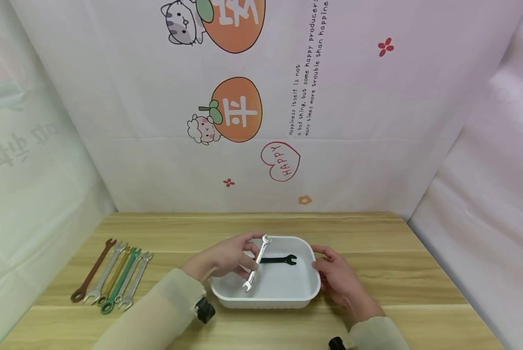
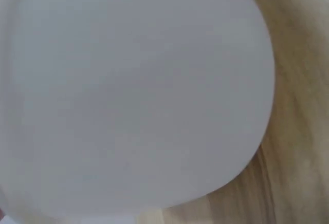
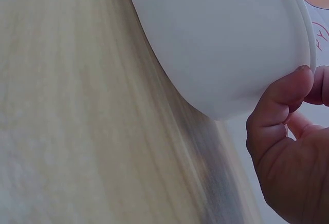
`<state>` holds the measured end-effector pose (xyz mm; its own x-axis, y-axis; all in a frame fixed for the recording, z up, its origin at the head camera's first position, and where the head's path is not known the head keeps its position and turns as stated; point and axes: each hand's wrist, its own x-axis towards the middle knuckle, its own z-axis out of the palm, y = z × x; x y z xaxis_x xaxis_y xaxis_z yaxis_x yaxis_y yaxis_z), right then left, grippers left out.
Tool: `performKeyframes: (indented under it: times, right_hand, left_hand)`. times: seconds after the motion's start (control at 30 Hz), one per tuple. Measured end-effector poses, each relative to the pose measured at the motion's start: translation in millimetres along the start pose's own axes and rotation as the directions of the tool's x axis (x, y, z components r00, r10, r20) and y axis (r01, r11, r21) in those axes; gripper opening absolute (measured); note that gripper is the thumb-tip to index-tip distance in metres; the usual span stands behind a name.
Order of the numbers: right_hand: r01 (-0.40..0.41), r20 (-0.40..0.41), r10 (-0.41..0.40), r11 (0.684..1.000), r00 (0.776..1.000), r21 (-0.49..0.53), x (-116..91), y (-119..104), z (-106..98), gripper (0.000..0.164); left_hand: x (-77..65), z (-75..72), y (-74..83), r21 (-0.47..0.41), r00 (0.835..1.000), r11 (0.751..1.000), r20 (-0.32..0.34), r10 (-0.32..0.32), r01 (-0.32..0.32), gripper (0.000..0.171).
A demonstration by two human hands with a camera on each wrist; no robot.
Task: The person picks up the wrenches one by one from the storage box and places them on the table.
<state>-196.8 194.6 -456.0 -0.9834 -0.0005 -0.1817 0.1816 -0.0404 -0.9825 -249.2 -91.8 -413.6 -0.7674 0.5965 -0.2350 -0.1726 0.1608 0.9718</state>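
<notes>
Over the left part of a white plastic tray (image 1: 283,291), my left hand (image 1: 231,255) pinches a silver open-end wrench (image 1: 258,264) near its middle. The wrench slants, one end toward the back and the other toward the front. Beneath it, a black wrench (image 1: 280,260) lies on the tray floor, its left part hidden by the hand. My right hand (image 1: 339,281) holds the tray's right side, and the right wrist view has its thumb (image 3: 295,88) at the rim. White tray wall (image 2: 144,100) fills most of the left wrist view, where no hand shows.
Several wrenches lie side by side at the left of the wooden table (image 1: 353,233), among them a red-brown wrench (image 1: 96,270) and a green wrench (image 1: 121,282). A printed white cloth (image 1: 353,121) hangs behind the table, with white cloth at both sides.
</notes>
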Motion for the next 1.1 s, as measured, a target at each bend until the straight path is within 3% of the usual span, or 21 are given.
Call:
performKeyframes:
  times: [0.37, 0.73, 0.93, 1.1]
  right_hand:
    - [-0.009, -0.005, 0.009, 1.000, 1.000, 0.005, 1, 0, 1, 0.045]
    - [-0.014, -0.007, 0.014, 1.000, 1.000, 0.001, 0, 1, -1, 0.046]
    - [-0.017, -0.010, 0.017, 1.000, 1.000, -0.001, 1, 1, -1, 0.045]
    - [-0.011, -0.005, 0.011, 1.000, 1.000, 0.000, 1, 0, -1, 0.045]
  left_hand:
    - [-19.1, -12.3, -0.4, -0.084, 0.992, 0.993, -0.106, 0.070, -0.079, 0.082]
    - [-53.3, -42.4, -2.4, -0.049, 0.981, 0.993, -0.165, 0.102, -0.111, 0.070]
    - [-79.4, -64.4, -8.8, -0.036, 0.962, 0.994, -0.256, 0.094, -0.107, 0.072]
    - [-101.7, -85.7, -16.6, 0.075, 0.932, 0.997, -0.357, 0.062, -0.037, 0.070]
